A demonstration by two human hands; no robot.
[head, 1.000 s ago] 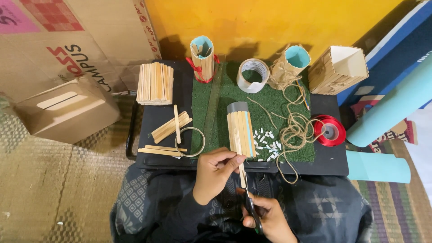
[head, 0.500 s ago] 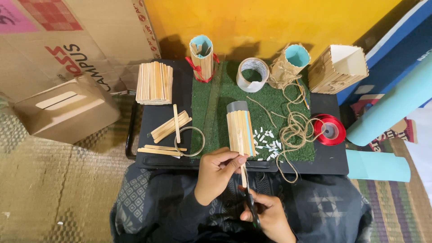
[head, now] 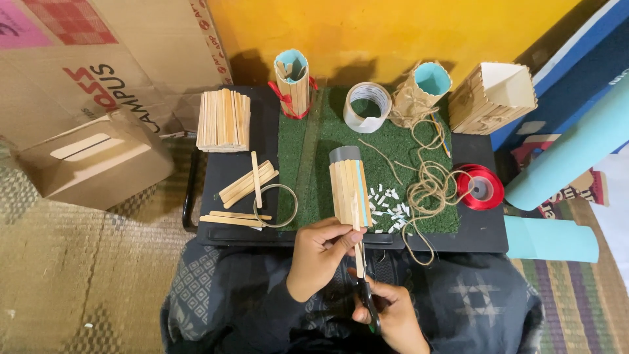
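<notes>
Nearest to me, my right hand (head: 388,314) was closed around the handles of one pair of dark scissors (head: 369,301), the blades pointing up at the lower end of a single flat wooden craft stick (head: 358,239). My left hand (head: 319,252) had its grip pinched shut on that stick, thumb and fingertips squeezing it just above the scissors, over my lap at the near edge of the low black table (head: 488,229).

Just beyond the stick's upper end lay one grey cardboard tube partly clad in wooden sticks (head: 350,185), resting on the green turf mat (head: 308,154). Beside it on the right was a scatter of small white cut pieces (head: 386,208), too many and too small to count, then one loose tangle of brown twine (head: 429,183) and one red ribbon spool (head: 480,187). To the left of the tube I saw one thin wire ring (head: 275,205), and a loose group of about seven flat sticks (head: 246,190) lying on the black surface.

Farther off sat one neat stack of wooden sticks (head: 223,120). Along the back stood one stick-covered tube tied with red ribbon (head: 293,82), one roll of pale tape (head: 367,106), one twine-wrapped tube with a teal inside (head: 424,92) and one open box built of sticks (head: 493,97).
</notes>
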